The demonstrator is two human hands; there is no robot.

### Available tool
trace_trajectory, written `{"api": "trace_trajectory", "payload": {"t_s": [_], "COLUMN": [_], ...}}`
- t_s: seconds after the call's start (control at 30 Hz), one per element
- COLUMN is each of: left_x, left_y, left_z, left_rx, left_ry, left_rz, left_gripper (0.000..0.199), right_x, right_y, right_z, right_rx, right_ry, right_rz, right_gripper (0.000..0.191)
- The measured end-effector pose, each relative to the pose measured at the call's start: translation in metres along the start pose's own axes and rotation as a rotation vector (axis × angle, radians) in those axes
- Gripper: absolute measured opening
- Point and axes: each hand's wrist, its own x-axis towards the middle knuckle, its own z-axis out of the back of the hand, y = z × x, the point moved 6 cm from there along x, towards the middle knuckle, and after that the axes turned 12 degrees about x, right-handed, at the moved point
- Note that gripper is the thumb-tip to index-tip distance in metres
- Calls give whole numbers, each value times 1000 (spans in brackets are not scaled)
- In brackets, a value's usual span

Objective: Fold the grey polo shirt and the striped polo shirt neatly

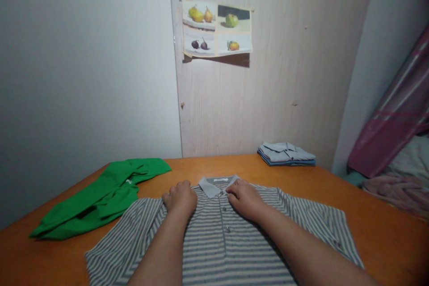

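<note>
A grey-and-white striped polo shirt [204,237] lies spread front side up, its sleeves out to both sides. Its plain grey collar [209,187] points away from me, with a label at the neck and several buttons down the front. My left hand [181,197] is on the shoulder left of the collar, fingers curled in on the cloth. At the collar's right side, my right hand [246,197] has its fingers and thumb closed on the fabric near the top button. The shirt's lower part runs out of view.
The shirt lies on an orange-brown table [187,167]. A crumpled green garment [100,196] is at the left, close to the left sleeve. Folded shirts [286,154] are stacked at the back right. Behind stands a wall with a fruit picture [216,31]; pink cloth [395,194] lies beyond the right edge.
</note>
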Motion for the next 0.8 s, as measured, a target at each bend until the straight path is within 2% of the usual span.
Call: {"api": "trace_trajectory", "payload": {"t_s": [0.1,0.23,0.47,0.63,0.8], "left_x": [1,3,9,10,10], "left_y": [4,12,17,17,23], "left_z": [-2,0,-5,2,6], "left_rx": [12,-16,-81,-89,-201], "left_ry": [-11,-20,72,-15,-68], "left_rz": [36,80,83,88,173], "left_gripper": [36,48,30,28,26], "right_x": [1,2,2,1,2], "right_y": [-4,-8,-7,-7,-9], "right_z": [-4,-6,-5,-4,-7], "right_rx": [15,44,55,66,75], "right_ry": [-11,-17,-11,-23,-29], "right_rz": [-22,-40,-51,-56,-52], "right_gripper": [25,26,24,22,22]}}
